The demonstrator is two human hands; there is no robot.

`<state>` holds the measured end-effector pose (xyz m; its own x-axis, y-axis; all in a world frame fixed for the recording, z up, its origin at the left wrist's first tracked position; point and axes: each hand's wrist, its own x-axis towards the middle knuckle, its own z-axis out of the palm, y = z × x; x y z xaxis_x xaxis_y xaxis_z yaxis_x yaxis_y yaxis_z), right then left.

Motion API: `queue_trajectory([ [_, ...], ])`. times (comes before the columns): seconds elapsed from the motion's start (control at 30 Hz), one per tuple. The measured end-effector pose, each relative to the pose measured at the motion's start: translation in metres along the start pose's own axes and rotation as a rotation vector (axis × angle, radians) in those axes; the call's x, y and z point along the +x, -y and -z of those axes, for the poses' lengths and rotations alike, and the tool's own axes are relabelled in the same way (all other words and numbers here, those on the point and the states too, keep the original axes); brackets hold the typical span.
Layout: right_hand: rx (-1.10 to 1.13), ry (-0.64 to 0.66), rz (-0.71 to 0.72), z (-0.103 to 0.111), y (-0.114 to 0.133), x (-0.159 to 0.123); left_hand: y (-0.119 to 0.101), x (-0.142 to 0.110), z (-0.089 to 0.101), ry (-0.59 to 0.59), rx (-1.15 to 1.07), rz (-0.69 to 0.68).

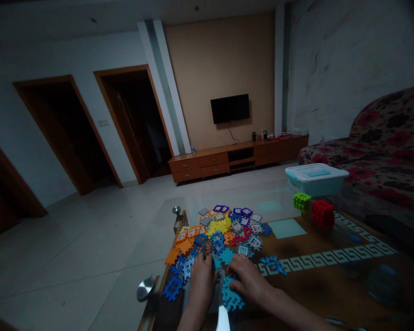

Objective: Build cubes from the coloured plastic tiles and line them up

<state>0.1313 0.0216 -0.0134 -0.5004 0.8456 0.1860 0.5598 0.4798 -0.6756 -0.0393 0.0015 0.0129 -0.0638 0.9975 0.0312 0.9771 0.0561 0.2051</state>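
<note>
A heap of colourful plastic interlocking tiles with notched edges covers the near left part of the glass-topped table. My left hand reaches into the near side of the heap with its fingers bent together, beside blue tiles and a white window tile. What lies under its fingertips is hidden. My right hand is closed on a teal tile block, thumb across its top. Just beyond its fingers lies a flat teal tile. Yellow tiles and orange tiles lie farther into the heap.
To the right stand a red tile cube and a green tile cube. A lidded teal box is behind them. Some blue tiles lie right of my right hand. A flowered sofa is at the right.
</note>
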Motion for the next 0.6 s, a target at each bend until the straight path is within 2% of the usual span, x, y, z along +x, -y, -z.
queue_trajectory([
  [0.13, -0.163, -0.051, -0.025, 0.011, 0.003, 0.013, -0.001, -0.001, 0.0, 0.013, 0.02, 0.0],
  [0.33, -0.429, -0.021, -0.224, 0.009, 0.026, 0.046, -0.006, 0.006, -0.001, 0.064, 0.066, 0.081],
  [0.47, -0.496, 0.009, -0.307, 0.005, 0.032, 0.058, -0.005, 0.003, -0.001, 0.063, 0.079, 0.081],
  [0.6, -0.493, 0.03, -0.316, 0.009, 0.024, 0.061, 0.002, -0.001, -0.001, 0.091, 0.07, 0.024],
])
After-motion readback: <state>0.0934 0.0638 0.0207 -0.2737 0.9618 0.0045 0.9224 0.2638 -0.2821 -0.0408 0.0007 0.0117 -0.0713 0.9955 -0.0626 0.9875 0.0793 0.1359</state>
